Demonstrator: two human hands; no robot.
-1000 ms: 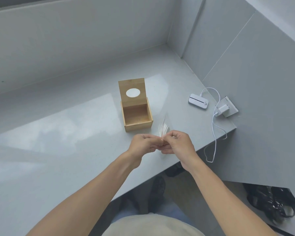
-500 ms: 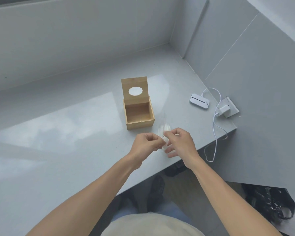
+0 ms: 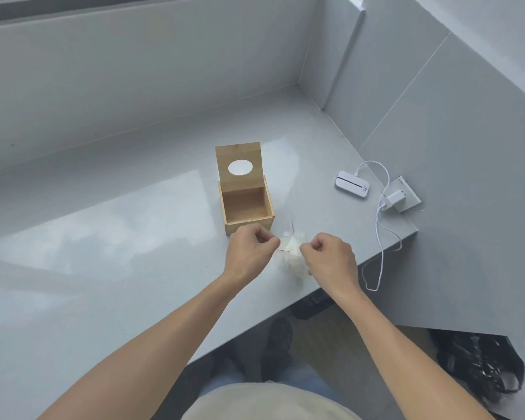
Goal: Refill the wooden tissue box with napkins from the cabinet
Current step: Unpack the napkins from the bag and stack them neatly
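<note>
grey glossy surface (image 3: pixel 119 253) is filling most of the frame, with grey walls closing in along the top and right. wooden tissue box (image 3: pixel 246 204) is sitting at centre frame, its lid standing upright at the far edge with the oval slot showing, and the inside looks empty, presumably opened ready for filling. just below it, left hand (image 3: pixel 250 250) and right hand (image 3: pixel 331 256) are each pinching one side of a clear plastic packet of napkins (image 3: pixel 290 253), the grip of each clamped on the wrapper edge, likely pulling outward to tear it open. the packet is hanging between the fists, near the box's front wall but apart from it. white device (image 3: pixel 351 184) and plugged charger (image 3: pixel 395 199) with its cable are lying at right of frame, well apart from the work. napkins are not yet in the box.
</note>
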